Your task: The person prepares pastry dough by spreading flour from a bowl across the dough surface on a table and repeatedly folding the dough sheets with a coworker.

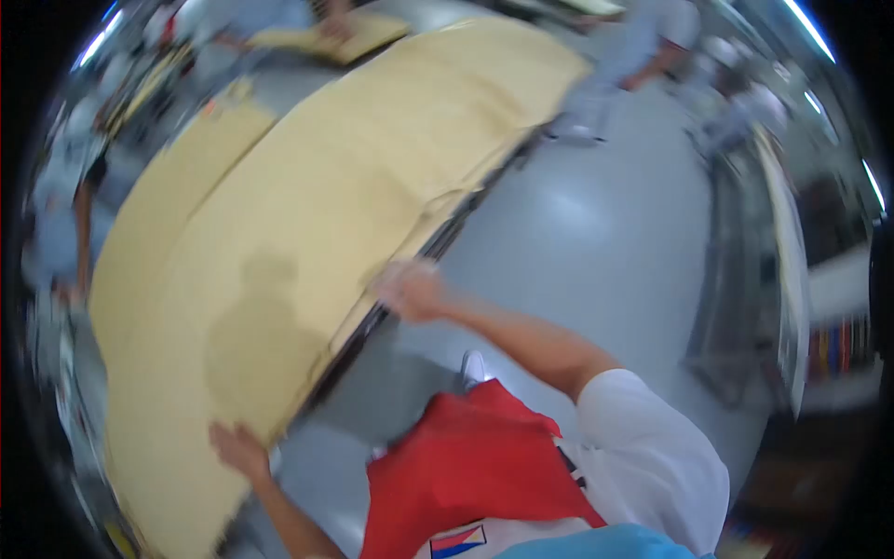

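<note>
A long pale yellow sheet (345,158) covers the worktable and curves away towards the back. My left hand (240,449) is over the near edge of the sheet at the lower left, fingers stretched out, holding nothing I can see. Farther along the same edge is my right hand (410,289), smeared by motion. Its fingers point towards the sheet's border, where a thin loose strip (349,326) runs along the rim. Whether the right fingers grip this edge cannot be made out.
Grey floor (577,233) lies right of the worktable. A person (624,65) stands at its far end, another (70,205) at the left. Someone's hand (335,28) is over a smaller yellow piece (372,37) at the back. A long table (787,261) runs along the right.
</note>
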The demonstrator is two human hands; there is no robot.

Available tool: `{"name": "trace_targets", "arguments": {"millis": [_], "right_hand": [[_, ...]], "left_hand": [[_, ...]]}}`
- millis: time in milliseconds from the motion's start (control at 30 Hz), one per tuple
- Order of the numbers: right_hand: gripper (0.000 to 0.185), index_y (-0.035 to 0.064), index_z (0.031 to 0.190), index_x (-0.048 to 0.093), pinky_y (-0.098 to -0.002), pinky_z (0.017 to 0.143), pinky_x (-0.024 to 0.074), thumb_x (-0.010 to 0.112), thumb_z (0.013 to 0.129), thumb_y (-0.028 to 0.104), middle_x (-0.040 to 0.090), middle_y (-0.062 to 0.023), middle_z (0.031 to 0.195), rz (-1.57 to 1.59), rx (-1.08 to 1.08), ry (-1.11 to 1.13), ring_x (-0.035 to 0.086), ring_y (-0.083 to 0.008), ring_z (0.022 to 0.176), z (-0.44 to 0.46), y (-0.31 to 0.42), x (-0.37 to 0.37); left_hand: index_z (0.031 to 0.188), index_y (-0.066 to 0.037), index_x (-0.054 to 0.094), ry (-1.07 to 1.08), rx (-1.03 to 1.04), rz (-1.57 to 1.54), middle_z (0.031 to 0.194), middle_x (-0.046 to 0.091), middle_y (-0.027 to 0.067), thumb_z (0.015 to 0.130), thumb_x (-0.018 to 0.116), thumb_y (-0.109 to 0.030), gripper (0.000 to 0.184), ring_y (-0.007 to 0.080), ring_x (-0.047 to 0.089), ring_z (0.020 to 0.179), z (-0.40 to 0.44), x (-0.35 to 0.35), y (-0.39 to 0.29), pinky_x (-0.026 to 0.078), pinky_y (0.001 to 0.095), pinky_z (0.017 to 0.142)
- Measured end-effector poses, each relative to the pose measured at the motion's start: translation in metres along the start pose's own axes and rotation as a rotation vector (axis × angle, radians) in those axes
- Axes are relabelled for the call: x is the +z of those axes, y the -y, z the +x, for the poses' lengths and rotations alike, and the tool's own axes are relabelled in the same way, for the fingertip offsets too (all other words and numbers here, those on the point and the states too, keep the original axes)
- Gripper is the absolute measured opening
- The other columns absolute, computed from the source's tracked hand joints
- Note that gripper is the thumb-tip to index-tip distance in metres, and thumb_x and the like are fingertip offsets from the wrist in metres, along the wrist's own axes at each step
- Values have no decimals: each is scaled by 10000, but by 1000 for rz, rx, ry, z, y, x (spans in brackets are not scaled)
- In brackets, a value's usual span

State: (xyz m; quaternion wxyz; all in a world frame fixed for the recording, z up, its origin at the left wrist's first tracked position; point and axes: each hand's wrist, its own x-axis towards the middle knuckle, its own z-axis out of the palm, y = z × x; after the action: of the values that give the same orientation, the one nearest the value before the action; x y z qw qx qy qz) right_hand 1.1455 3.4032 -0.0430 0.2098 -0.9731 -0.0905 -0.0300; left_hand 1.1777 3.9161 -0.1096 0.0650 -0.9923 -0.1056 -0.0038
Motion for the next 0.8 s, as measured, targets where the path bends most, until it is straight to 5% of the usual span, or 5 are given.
{"name": "trace_targets", "arguments": {"millis": [400, 500, 567, 700, 800], "right_hand": [[248, 49, 1092, 671, -368, 795, 535, 602, 879, 156, 693, -143, 993, 194, -103, -101, 676, -279, 886, 128, -147, -115], [321, 40, 1147, 645, -389, 836, 515, 562, 895, 221, 691, -135, 1014, 58, -2, 33, 668, -267, 905, 161, -179, -141], [358, 39, 1178, 625, -391, 826, 518, 580, 884, 239, 689, -134, 1012, 74, -67, -3, 672, -273, 896, 197, -208, -143], [413, 44, 1223, 594, -401, 890, 492, 588, 877, 269, 671, -140, 1084, 75, -99, 114, 653, -277, 978, 309, -238, -138], [455, 51, 1260, 571, -410, 976, 443, 588, 881, 303, 634, -149, 1180, 46, -299, 116, 605, -298, 1093, 409, -259, -93]], "left_hand": [[1471, -75, 333, -202, -253, -206, 1544, 286, 154, 1001, 406, -400, 576, 381, 213, 1428, -56, -41, -112, 107, 557, 1146], [1358, -54, 464, -445, -441, -560, 1363, 487, 169, 976, 511, -360, 492, 329, 410, 1297, -72, -56, -148, 251, 504, 1102], [1192, -42, 558, -466, -542, -1420, 1082, 608, 128, 939, 598, -318, 376, 262, 580, 1029, -83, -69, -183, 436, 414, 938], [1061, -15, 581, 340, -990, -2207, 900, 637, 104, 932, 600, -243, 263, 297, 644, 781, -89, -109, -280, 539, 402, 733], [1065, -27, 584, 482, -1087, -2337, 906, 642, 118, 943, 560, -239, 246, 303, 636, 842, -104, -134, -360, 544, 416, 783]]}}
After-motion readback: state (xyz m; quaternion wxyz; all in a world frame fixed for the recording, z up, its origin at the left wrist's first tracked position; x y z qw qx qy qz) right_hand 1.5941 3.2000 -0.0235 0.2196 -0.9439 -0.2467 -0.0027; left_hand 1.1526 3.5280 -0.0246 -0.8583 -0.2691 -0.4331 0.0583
